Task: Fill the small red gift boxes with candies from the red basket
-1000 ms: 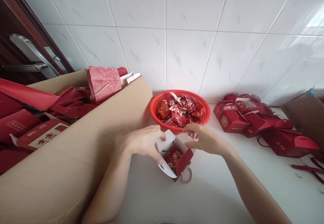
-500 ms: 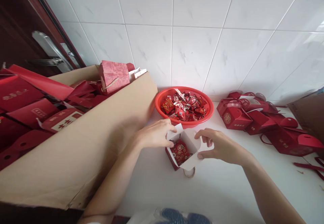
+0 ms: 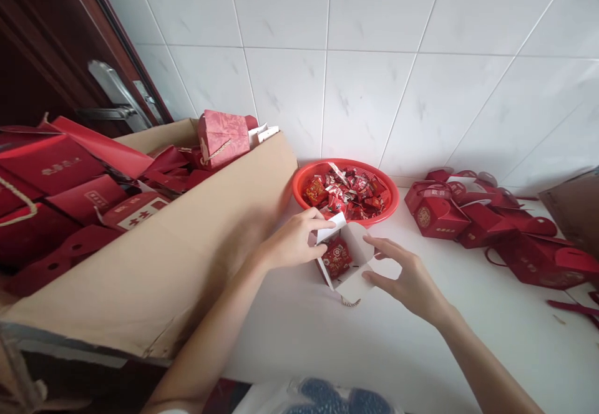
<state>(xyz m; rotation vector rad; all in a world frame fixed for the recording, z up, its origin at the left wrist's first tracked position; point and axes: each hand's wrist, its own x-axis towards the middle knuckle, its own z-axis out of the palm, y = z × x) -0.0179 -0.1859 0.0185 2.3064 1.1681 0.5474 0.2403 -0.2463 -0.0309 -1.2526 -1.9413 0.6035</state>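
Between my hands, on the white tabletop, a small red gift box (image 3: 360, 253) with a white inside has its top flaps raised. Red-wrapped sweets (image 3: 337, 257) lie in it. My left hand (image 3: 296, 238) pinches the flap on the box's left side, thumb toward the inside. At the right side, my right hand (image 3: 408, 274) has its thumb and fingers on the raised white flaps. A twisted cord handle (image 3: 350, 302) hangs out at the near side of the box. The bottom of the box is partly hidden by the sweets.
Just behind stands a red plastic basket (image 3: 299, 192) of wrapped sweets. A large cardboard carton (image 3: 196, 252) full of red boxes (image 3: 88, 196) fills the left. Several folded red boxes (image 3: 440, 217) sit at the right, near another carton (image 3: 573, 205). A tiled wall (image 3: 369, 102) borders the back.
The gift box has shifted slightly away from me and tilted a little. Both hands moved with it, still at its flaps. My view has turned slightly left.
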